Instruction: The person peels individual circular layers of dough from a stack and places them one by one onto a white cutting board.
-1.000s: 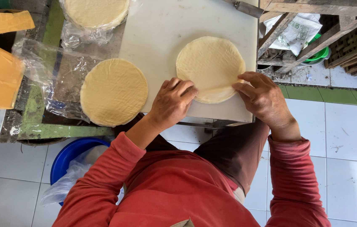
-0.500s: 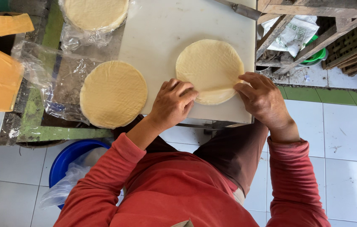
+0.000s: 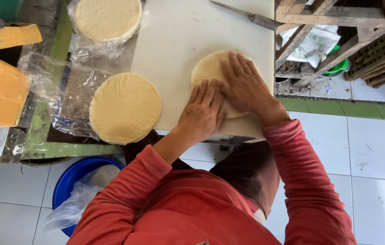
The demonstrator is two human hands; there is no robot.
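Now both palms flat, fingers spread, pressing pale dough round (image 3: 208,68) on white board (image 3: 179,41): left hand (image 3: 203,113) at 6 o'clock edge, right hand (image 3: 244,84) over centre, nearer; nothing gripped.

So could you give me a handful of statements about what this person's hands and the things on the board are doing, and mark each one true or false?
1. Both hands lie flat on the round sheet on the white board. True: the left hand and right hand press down on it side by side.
2. The knife is held in the right hand. False: it lies untouched at the board's far edge.
3. A stack of round sheets sits left of the hands. True.
4. The person wears blue sleeves. False: the sleeves are red.
5. The blue bucket stands on the board. False: it stands on the tiled floor.
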